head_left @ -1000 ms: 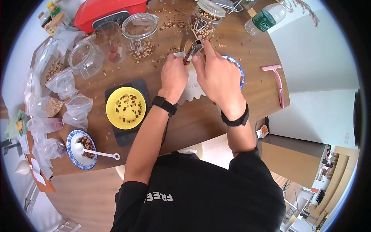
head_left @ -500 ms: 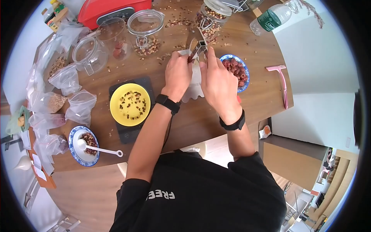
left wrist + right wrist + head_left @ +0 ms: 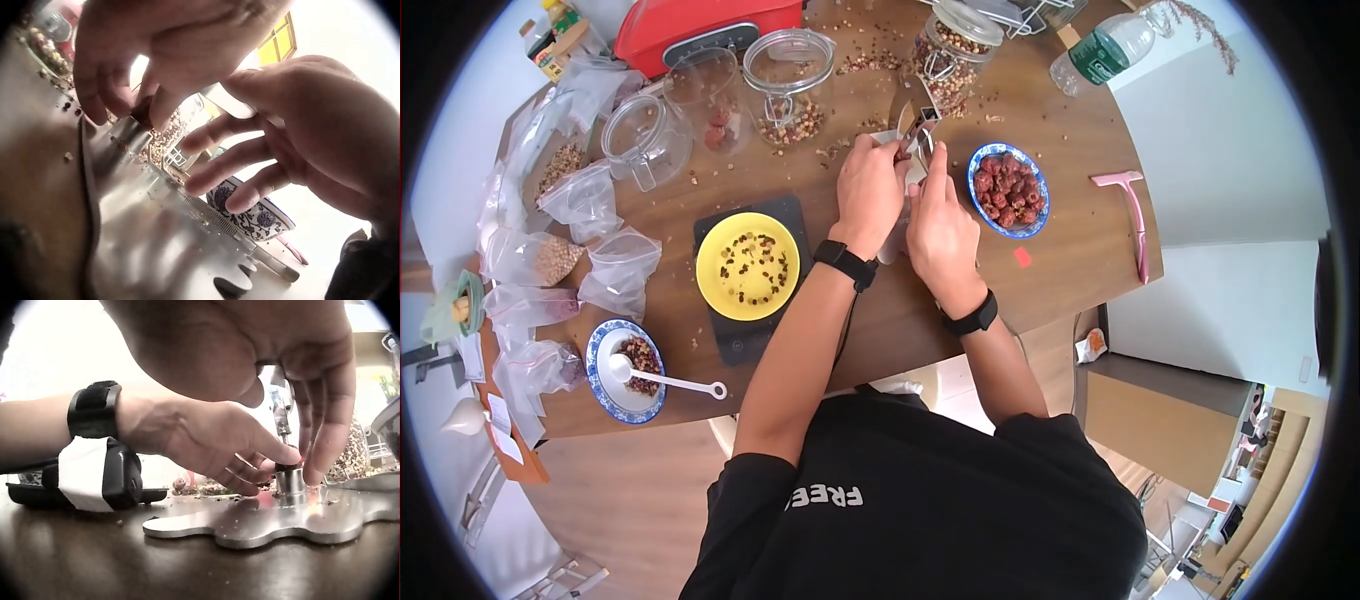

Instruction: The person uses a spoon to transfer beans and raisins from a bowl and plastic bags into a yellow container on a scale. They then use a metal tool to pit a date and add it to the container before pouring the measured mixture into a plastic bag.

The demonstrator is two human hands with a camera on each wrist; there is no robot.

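My left hand (image 3: 870, 195) pinches a dark red date (image 3: 287, 467) at the rim of a short metal cup (image 3: 290, 481). That cup rises from a flat, wavy-edged steel base (image 3: 256, 519), part of an upright pitter (image 3: 920, 122) with a narrow rod above the date. Close beside the pitter, my right hand (image 3: 943, 235) has its fingers loosely extended around the curved lever (image 3: 228, 100). To the right stands a blue-and-white bowl (image 3: 1008, 190) of wrinkled red dates.
A yellow bowl (image 3: 747, 267) with dark bits sits on a black scale (image 3: 745, 345). Glass jars (image 3: 790, 75) stand behind, plastic bags (image 3: 620, 275) lie left. A blue-rimmed bowl (image 3: 610, 390) holds a white spoon (image 3: 690, 384). A pink razor-shaped tool (image 3: 1135, 220) lies right.
My right hand has drawn back from the top of the pitter toward my body, uncovering the bowl of red dates. The left hand stays at the pitter.
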